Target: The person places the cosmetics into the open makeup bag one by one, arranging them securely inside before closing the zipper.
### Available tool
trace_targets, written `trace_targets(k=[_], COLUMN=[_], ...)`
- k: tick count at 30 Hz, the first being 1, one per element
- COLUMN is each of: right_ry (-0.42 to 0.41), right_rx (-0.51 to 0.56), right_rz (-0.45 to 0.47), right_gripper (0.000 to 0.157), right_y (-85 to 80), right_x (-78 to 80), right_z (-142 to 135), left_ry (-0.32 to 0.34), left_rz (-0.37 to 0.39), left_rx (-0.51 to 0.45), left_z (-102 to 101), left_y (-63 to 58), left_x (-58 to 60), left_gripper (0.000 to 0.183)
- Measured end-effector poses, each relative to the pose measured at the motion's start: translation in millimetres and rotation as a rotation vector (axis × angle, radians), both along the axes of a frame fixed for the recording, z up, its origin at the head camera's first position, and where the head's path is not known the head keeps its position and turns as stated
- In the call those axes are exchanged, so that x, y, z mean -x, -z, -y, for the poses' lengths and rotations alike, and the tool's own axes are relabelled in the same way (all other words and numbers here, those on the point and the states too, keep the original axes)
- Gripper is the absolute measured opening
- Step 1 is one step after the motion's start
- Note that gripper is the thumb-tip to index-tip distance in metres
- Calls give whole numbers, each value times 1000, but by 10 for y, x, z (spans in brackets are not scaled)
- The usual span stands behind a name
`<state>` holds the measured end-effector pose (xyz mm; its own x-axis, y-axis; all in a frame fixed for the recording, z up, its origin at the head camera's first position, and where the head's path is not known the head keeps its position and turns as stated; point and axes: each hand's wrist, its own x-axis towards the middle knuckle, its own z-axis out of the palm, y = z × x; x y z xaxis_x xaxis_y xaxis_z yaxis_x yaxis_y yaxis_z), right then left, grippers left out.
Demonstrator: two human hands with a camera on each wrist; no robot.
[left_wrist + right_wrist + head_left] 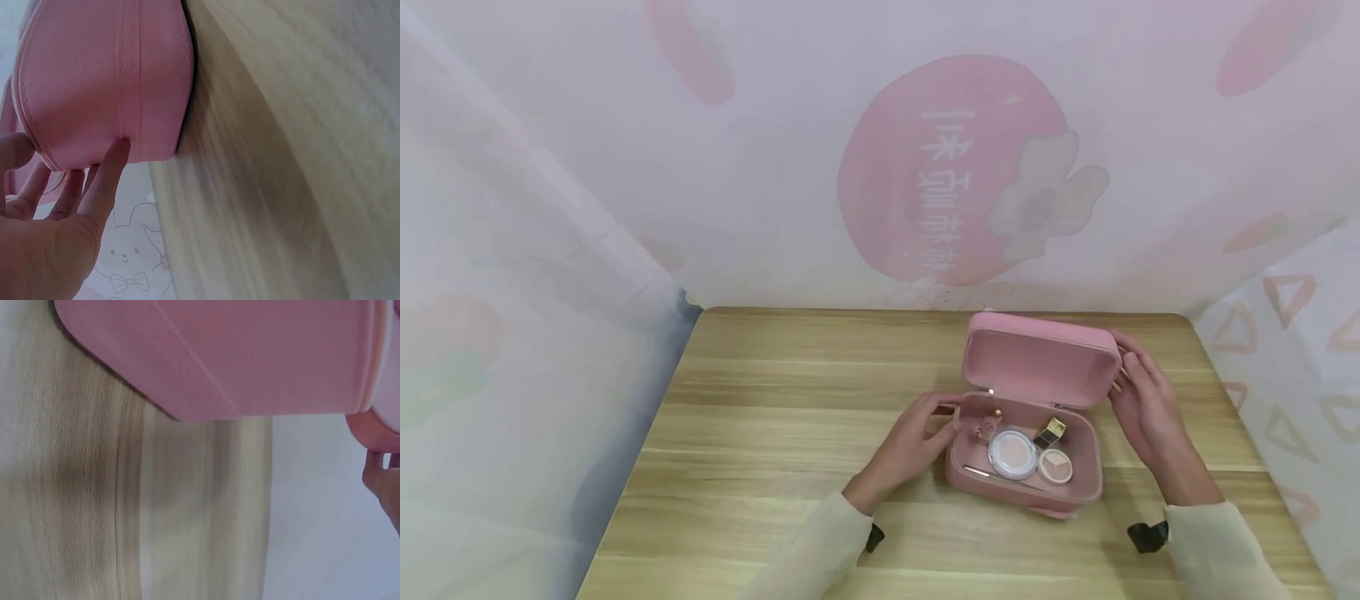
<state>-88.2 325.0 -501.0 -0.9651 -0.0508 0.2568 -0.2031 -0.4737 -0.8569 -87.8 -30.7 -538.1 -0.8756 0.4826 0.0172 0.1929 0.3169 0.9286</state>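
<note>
A pink makeup case [1025, 498] lies on the table with its lid [1037, 362] raised. My left hand [913, 437] grips the case at its left back corner; in the left wrist view a fingertip [120, 150] presses the side wall. My right hand [1150, 408] holds the lid's right edge, some fingers behind it. Inside the case sit a round compact [1013, 455], a smaller round palette [1056, 467], a black and gold item [1051, 432], a small pink bottle-like item [987, 426] and a thin stick [977, 472] along the front wall.
The wood-grain table [760, 467] extends left of the case, and its back edge lies just behind the lid. Pale printed cloth [775, 208] hangs behind and along both sides. A black device [1148, 537] is worn at the right wrist.
</note>
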Motion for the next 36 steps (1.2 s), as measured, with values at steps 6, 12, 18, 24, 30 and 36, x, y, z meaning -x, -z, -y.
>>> trace_targets(k=[6,12,18,24,30,36], right_ry=[96,174,221,229,214,205], right_rx=[-64,-194,-398,-603,-642,-638], right_rz=[1,17,24,22,-6,-52], right_gripper=[35,34,34,40,44,47], right_y=[-104,-165,-185,-151,-89,15], right_x=[-122,-231,-354,-508,-625,-668], right_z=[122,206,220,232,299,353], left_ry=[-12,-5,-2,-24,-60,-10], left_rz=[65,78,81,135,287,378], left_rx=[-51,-74,-71,-78,-153,-276], left_z=[23,30,31,26,22,24], left_y=[69,91,64,37,-15,-58], left_x=[-6,-19,-49,-75,-101,-103], left_gripper=[44,45,47,47,54,63])
